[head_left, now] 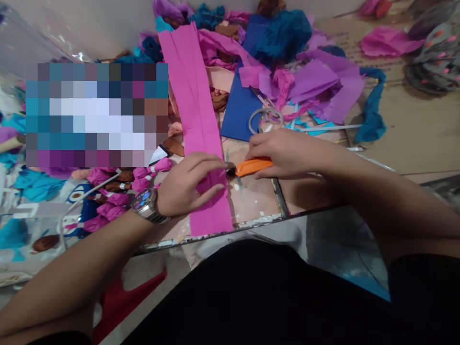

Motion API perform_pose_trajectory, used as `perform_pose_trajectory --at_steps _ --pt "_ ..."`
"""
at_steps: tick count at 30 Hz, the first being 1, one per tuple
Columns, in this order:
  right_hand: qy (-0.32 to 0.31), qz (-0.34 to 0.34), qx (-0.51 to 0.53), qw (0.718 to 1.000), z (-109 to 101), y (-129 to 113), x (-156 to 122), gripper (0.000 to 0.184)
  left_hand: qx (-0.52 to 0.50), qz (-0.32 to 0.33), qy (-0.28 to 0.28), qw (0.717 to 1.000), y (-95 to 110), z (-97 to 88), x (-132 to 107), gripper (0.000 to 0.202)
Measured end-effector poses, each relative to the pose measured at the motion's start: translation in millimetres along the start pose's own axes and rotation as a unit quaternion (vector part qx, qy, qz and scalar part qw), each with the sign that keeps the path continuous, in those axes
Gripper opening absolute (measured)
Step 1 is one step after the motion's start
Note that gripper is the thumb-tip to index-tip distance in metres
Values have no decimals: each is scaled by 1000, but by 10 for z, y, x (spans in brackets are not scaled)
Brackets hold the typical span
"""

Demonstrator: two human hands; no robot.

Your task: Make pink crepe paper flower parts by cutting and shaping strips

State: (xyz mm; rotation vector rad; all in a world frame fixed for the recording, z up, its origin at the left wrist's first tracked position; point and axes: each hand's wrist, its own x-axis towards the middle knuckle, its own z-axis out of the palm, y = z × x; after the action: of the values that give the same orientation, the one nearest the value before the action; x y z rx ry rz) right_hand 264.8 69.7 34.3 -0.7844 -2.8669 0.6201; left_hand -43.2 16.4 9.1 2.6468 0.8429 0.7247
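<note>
Left hand: the left hand [187, 184] lies palm down on the pink paper strip [196, 110], fingers loosely bent and spread, pinning it flat rather than gripping it
Right hand: the right hand [283, 151] is closed around an orange cutter [253, 166], fingers wrapped over its body, the tip pointing left
Cutter: its dark tip sits at the right edge of the strip, just beside the left hand's fingertips; whether the blade touches the paper I cannot tell
Pink strip: long and narrow, it runs from the near edge of the board [258, 196] away to the far heap, with lengthwise creases showing
Watch: a metal wristwatch [145, 203] sits on the left wrist
Board: a pale, scuffed flat surface under both hands, its near edge just in front of the person's dark lap
Far right: a blue sheet [239, 108] lies just right of the strip, with purple paper pieces [323, 84] and crumpled teal paper [283, 33] beyond it
Near left: small pink paper bundles [115, 196] lie clustered beside the left wrist
Ring: a whitish loop [266, 117] rests just beyond the right hand
Floor: brown cardboard [413, 129] spreads out at the right
</note>
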Motion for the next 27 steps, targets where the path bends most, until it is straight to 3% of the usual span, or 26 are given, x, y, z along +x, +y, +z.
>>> perform_pose_trajectory --at_steps 4,7,15,27 --pt "8 -3 -3 1000 11 23 9 28 42 -57 -38 997 -73 59 -16 78" --pt "18 8 -13 1000 19 6 21 29 47 -74 -83 993 -109 96 -51 89" --pt "14 39 -2 999 29 -71 58 27 91 -104 -165 977 -64 127 -91 89" --pt "-2 32 14 999 -4 -64 28 31 111 -95 -190 971 -15 115 -117 87"
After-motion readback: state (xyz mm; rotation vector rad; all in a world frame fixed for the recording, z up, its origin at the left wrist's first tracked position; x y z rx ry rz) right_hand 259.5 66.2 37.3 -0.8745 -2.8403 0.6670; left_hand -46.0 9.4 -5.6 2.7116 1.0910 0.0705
